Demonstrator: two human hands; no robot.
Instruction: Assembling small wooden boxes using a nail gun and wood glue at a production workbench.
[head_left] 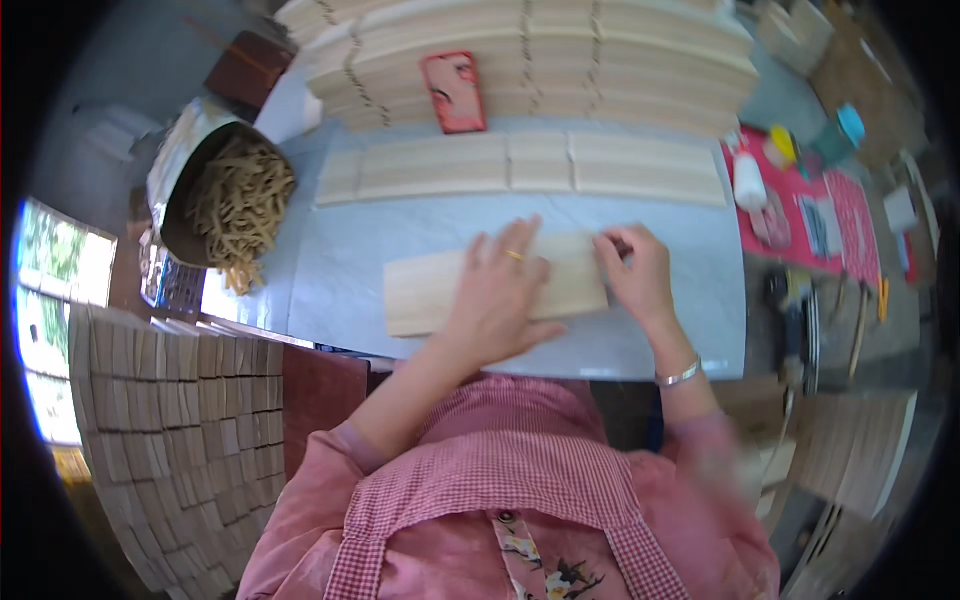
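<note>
A pale wooden board (420,290) lies at a slight slant on the table in front of me. My left hand (500,290), with a gold ring on one finger, rests flat across its middle, fingers spread. At the board's right end is my right hand (640,275), a silver bracelet on its wrist. Its thumb and fingers are curled together by the far corner; what they pinch, if anything, is too small to make out. Beyond the hands, a row of similar pale boards (430,168) lies across the table.
Tall stacks of pale boards (650,70) stand at the back, a red-cased phone (453,92) leaning on them. Left is a bin (185,215) of tan strips (240,195). A white bottle (747,180) stands on a red mat (800,225) at right. Wooden pieces (190,430) are stacked lower left.
</note>
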